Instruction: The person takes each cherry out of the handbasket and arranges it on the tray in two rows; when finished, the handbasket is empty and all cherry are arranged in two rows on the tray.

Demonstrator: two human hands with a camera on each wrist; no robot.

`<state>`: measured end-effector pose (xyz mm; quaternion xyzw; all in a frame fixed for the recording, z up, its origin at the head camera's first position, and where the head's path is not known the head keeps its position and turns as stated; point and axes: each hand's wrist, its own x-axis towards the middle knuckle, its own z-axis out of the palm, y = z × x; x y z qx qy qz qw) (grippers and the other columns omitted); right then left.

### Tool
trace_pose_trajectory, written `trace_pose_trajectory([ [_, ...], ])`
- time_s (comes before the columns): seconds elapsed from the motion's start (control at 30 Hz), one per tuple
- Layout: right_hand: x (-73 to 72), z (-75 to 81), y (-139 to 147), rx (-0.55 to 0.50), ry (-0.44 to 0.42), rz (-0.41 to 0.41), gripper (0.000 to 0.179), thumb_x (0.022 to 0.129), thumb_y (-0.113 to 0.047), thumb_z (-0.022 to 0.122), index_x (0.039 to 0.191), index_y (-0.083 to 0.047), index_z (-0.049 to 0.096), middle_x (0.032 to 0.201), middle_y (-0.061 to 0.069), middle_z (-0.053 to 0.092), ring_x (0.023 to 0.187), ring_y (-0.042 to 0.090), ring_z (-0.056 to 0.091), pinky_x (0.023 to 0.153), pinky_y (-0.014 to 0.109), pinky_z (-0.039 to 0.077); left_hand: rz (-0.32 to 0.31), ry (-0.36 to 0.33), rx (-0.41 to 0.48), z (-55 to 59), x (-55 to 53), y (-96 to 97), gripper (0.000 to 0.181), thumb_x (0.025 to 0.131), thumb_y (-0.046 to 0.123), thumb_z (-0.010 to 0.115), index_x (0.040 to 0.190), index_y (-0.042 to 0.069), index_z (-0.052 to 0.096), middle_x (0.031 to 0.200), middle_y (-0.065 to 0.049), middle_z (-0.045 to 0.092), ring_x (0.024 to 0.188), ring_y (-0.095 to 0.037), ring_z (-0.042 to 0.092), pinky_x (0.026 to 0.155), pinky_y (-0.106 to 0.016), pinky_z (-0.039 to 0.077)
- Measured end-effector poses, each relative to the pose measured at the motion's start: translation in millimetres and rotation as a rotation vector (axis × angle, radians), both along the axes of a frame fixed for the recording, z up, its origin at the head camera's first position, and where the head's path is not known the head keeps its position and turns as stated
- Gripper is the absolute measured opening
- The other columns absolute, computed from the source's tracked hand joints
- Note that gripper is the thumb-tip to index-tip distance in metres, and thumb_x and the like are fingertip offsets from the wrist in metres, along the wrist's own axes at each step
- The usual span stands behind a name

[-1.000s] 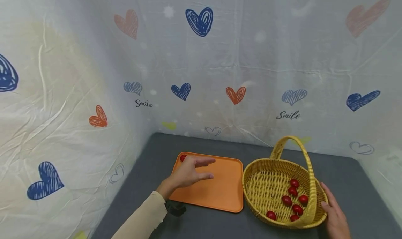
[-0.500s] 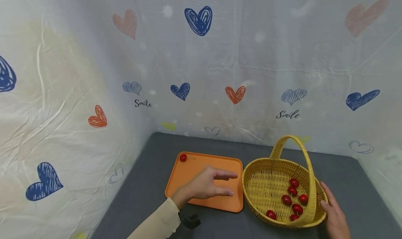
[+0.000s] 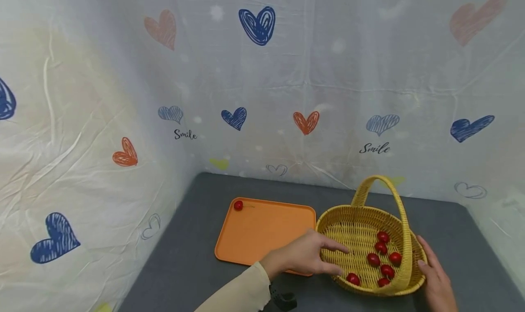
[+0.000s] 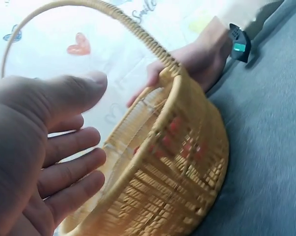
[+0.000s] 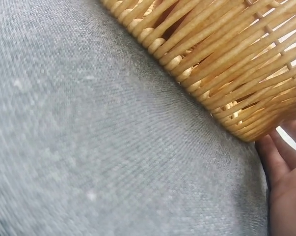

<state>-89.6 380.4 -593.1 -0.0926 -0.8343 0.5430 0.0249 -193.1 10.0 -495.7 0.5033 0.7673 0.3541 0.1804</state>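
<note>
My left hand (image 3: pixel 305 254) reaches over the left part of the yellow wicker basket (image 3: pixel 342 232), thumb and fingers spread apart with nothing between them. In the left wrist view, that hand's fingers (image 4: pixel 71 169) are loosely bent beside the basket rim (image 4: pixel 155 140). Several red cherries (image 3: pixel 373 259) lie inside the basket, mostly towards its right side. My right hand (image 3: pixel 438 275) holds the basket's right end, thumb near the rim and fingers along the outer wall (image 5: pixel 226 64). On the orange tray (image 3: pixel 262 230), one cherry (image 3: pixel 238 205) with a stem lies in the far left corner.
The tray stands left of the basket, close to its rim, on a grey cloth-covered table (image 3: pixel 184 239). An arched handle (image 3: pixel 399 207) rises over the basket. Behind and to the left hangs a pale curtain (image 3: pixel 266 75) printed with hearts.
My left hand has moved right, from over the tray's left part to over the basket, uncovering the cherry on the tray. The right hand stays at the basket's end.
</note>
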Motion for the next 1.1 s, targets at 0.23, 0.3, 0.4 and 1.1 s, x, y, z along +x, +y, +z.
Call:
trace_pose_trajectory([
  [0.23, -0.5, 2.6, -0.8, 0.002, 0.002, -0.013, 0.059, 0.122, -0.041, 0.026, 0.177, -0.04, 0.002, 0.154, -0.044, 0.011, 0.134, -0.027, 0.022, 0.089, -0.002, 0.034, -0.032, 0.113, -0.201, -4.4, 3.8, 39.1, 0.042, 0.108, 0.037, 0.072, 0.148, 0.022, 0.072, 0.097, 0.012, 0.082, 0.06, 0.008, 0.051, 0.067, -0.006, 0.046],
  [0.3, -0.2, 2.9, -1.0, 0.004, 0.002, -0.017, 0.059, 0.122, -0.04, 0.025, 0.177, -0.04, 0.002, 0.154, -0.044, 0.012, 0.134, -0.027, 0.022, 0.09, -0.003, 0.033, -0.045, 0.174, -0.271, -4.2, 4.9, 49.7, 0.041, 0.108, 0.039, 0.072, 0.146, 0.023, 0.073, 0.1, 0.014, 0.082, 0.062, 0.01, 0.052, 0.068, -0.005, 0.046],
  [0.4, -0.4, 2.7, -1.6, 0.006, -0.003, -0.019, 0.059, 0.122, -0.041, 0.024, 0.177, -0.04, 0.001, 0.153, -0.044, 0.011, 0.134, -0.027, 0.02, 0.093, -0.003, 0.033, -0.048, 0.247, -0.348, -3.3, 6.4, 63.4, 0.037, 0.105, 0.041, 0.076, 0.138, 0.025, 0.078, 0.119, 0.016, 0.08, 0.084, 0.015, 0.064, 0.077, -0.004, 0.049],
  [1.1, 0.4, 0.2, -2.4, 0.008, -0.021, -0.049, 0.059, 0.122, -0.043, 0.024, 0.177, -0.04, 0.004, 0.154, -0.044, 0.013, 0.136, -0.025, 0.02, 0.094, -0.004, 0.031, -0.057, 0.282, -0.559, -8.2, 3.5, 97.0, 0.008, 0.1, 0.028, 0.083, 0.107, 0.028, 0.088, 0.095, 0.021, 0.078, 0.077, 0.01, 0.062, 0.069, -0.006, 0.048],
])
